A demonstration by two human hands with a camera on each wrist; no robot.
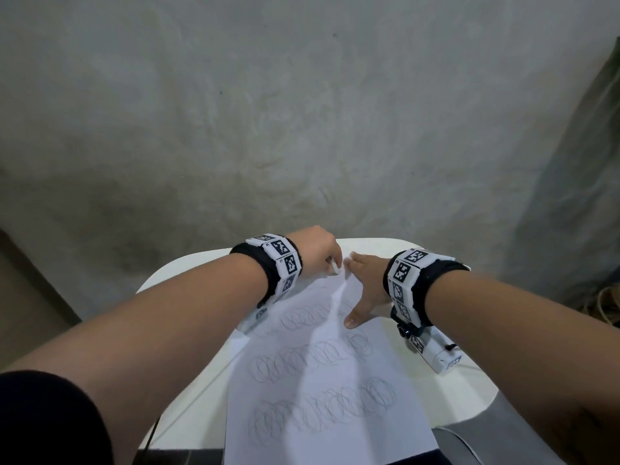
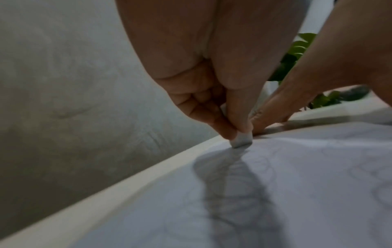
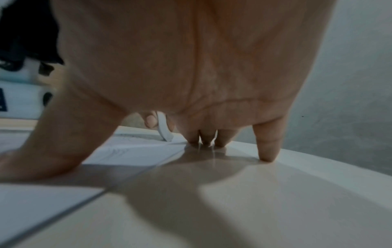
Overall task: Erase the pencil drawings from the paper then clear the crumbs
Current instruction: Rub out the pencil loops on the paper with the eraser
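Note:
A white sheet of paper [image 1: 322, 391] with rows of looping pencil scribbles [image 1: 302, 360] lies on a small white table [image 1: 446, 387]. My left hand [image 1: 323, 253] pinches a white eraser [image 1: 335, 268] between thumb and fingers, its lower end pressed on the paper's far end. The left wrist view shows the eraser [image 2: 241, 141] touching the paper [image 2: 275, 193] near the table's edge. My right hand [image 1: 360, 286] lies spread and flat, thumb on the paper, fingertips [image 3: 267, 151] pressing the table [image 3: 275, 201] by the sheet's far right corner. No crumbs show.
A grey plaster wall [image 1: 302, 112] rises just behind the table. The table's far edge [image 2: 127, 184] runs close to the eraser. Green leaves [image 2: 297, 50] show past the right hand. A dark cable [image 1: 152, 434] hangs at the table's near left.

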